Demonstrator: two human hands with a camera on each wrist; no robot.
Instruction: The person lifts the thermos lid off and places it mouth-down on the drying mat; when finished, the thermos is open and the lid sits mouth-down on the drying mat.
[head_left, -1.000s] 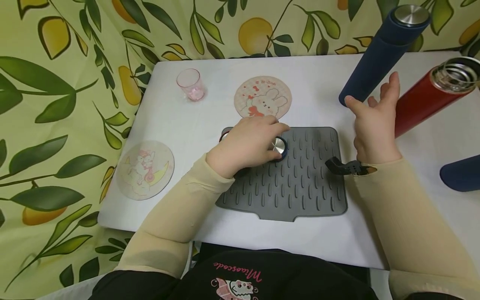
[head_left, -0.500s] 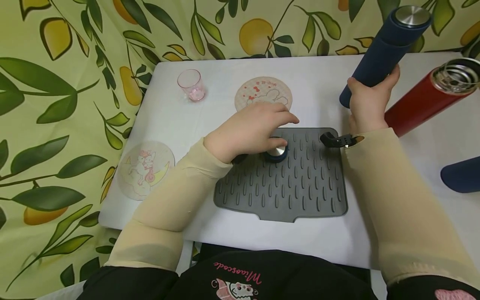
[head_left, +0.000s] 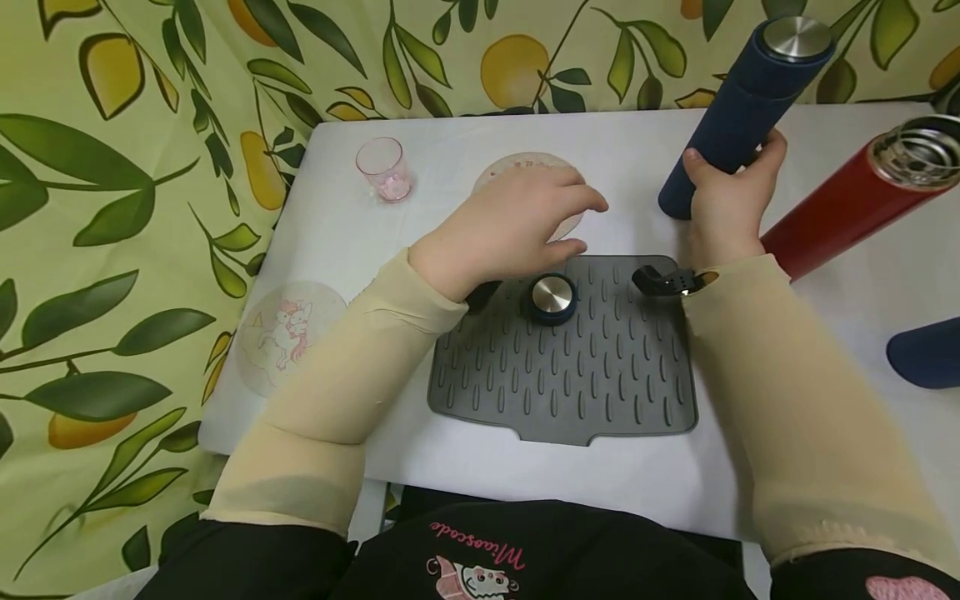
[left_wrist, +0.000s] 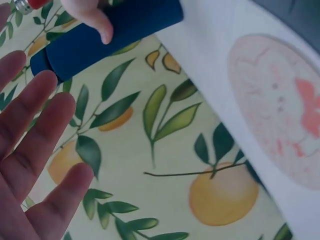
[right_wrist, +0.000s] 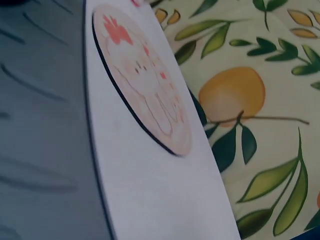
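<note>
One tall blue bottle (head_left: 738,108) with a shiny silver top is in the right hand (head_left: 727,200), in the head view. The thumb and fingers curl round its sides, near the back right of the white worktop (head_left: 622,179). (I cannot tell if it stands or is held up a bit.) Just beside it is a red bottle (head_left: 832,208) with a shiny rim. The left hand (head_left: 510,225) hangs over the back of a grey bumpy mat (head_left: 562,375), fingers stretched out and thumb apart. A small round blue cap (head_left: 552,298) with a silver middle sits on the mat, just below that thumb. A pink glass (head_left: 384,171) and a unicorn coaster (head_left: 285,337) are over on the left. Pink letters (head_left: 477,546) on the black shirt (head_left: 622,550) are upside down and look like "Miaoscade" (one letter near the end is hard to tell).

In the left wrist view, the left fingers are spread wide. The right thumb lies on the blue bottle, and a bunny coaster (left_wrist: 282,107) with a red bow shows.

In the right wrist view are the mat, the bunny coaster and the fruit cloth (right_wrist: 280,145). Little red marks by the bunny's ears are too blurry to read.
</note>
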